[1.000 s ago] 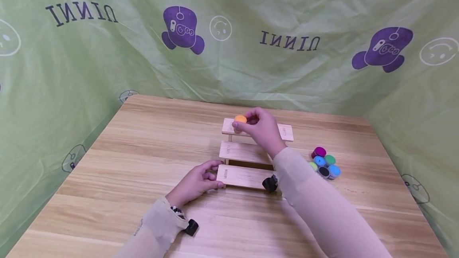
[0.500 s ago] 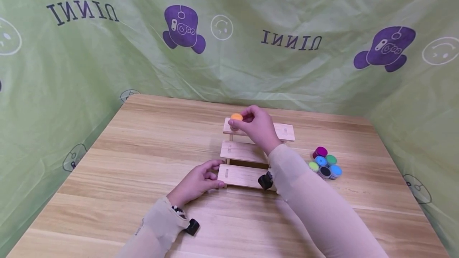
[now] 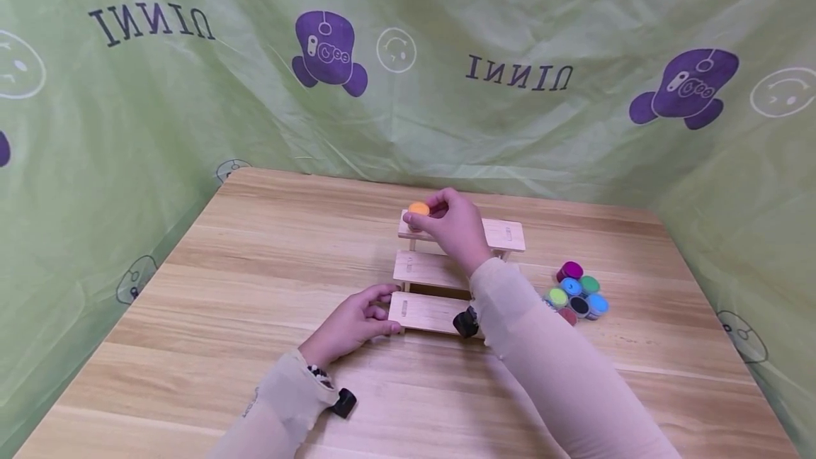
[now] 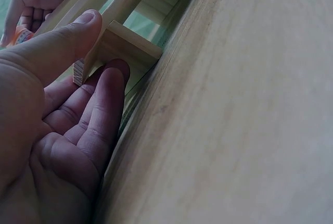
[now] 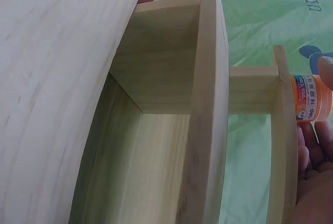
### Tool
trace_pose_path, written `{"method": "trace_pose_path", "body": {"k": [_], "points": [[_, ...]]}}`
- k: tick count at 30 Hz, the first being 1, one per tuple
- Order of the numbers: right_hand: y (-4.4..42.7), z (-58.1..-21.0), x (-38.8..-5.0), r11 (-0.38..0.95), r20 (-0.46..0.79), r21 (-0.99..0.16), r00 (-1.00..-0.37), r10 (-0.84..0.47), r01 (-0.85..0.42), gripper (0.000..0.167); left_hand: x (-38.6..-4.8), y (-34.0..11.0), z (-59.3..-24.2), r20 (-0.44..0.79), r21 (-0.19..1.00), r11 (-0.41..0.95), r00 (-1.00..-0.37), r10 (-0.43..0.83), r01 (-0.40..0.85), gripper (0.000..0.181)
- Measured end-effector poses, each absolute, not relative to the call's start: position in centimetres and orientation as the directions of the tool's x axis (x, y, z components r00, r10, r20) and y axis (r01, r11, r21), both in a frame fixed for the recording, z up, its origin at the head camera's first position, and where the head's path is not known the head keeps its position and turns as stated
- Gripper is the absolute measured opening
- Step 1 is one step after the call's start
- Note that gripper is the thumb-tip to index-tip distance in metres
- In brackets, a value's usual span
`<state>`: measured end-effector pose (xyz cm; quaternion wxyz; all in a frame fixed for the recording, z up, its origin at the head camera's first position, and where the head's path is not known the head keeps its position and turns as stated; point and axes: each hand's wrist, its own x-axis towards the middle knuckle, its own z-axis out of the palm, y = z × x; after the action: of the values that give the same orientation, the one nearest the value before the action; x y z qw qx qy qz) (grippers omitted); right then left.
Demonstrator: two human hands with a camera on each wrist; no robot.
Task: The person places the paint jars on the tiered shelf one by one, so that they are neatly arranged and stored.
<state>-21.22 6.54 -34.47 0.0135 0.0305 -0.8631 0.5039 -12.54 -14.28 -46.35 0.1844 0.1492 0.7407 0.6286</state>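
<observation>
Of the 2 hands, the right hand [image 3: 455,225] pinches an upright orange jar [image 3: 418,209] between thumb and fingers, at the left end of the 3-tier wooden rack's [image 3: 423,270] top board [image 3: 505,234]; the left hand [image 3: 350,324], partly curled, grips the lowest board's [image 3: 423,314] left end. Colored jars [image 3: 579,305] cluster rightward on the desk [image 3: 255,275].

Green printed curtain [image 3: 497,140] behind wood-grain table [image 3: 210,317].
</observation>
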Motion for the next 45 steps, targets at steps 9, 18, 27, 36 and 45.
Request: {"method": "trace_pose_path", "body": {"k": [9, 18, 27, 36, 45], "points": [[6.2, -34.7, -21.0, 0.515, 0.072, -0.854, -0.997, -0.017, -0.071, 0.048, -12.5, -14.3, -46.3, -0.089, 0.984, 0.179, -0.89, 0.446, -0.009, 0.066], [6.3, -34.6, -20.9, 0.529, 0.074, -0.845, -0.997, -0.03, -0.078, 0.05, -12.5, -14.3, -46.2, -0.086, 0.984, 0.179, -0.891, 0.446, -0.006, 0.066], [6.7, -34.8, -20.5, 0.487, 0.103, -0.867, -0.994, -0.03, -0.104, 0.066, -12.4, -14.3, -46.1, -0.087, 0.983, 0.184, -0.892, 0.444, -0.005, 0.066], [7.5, -34.9, -19.8, 0.449, 0.124, -0.886, -0.992, -0.014, -0.117, 0.064, -12.7, -14.2, -46.5, -0.087, 0.982, 0.188, -0.893, 0.441, -0.002, 0.065], [8.3, -35.2, -19.2, 0.411, 0.124, -0.904, -0.992, -0.012, -0.118, 0.06, -12.5, -14.2, -46.4, -0.092, 0.979, 0.205, -0.896, 0.434, -0.002, 0.066]]}}
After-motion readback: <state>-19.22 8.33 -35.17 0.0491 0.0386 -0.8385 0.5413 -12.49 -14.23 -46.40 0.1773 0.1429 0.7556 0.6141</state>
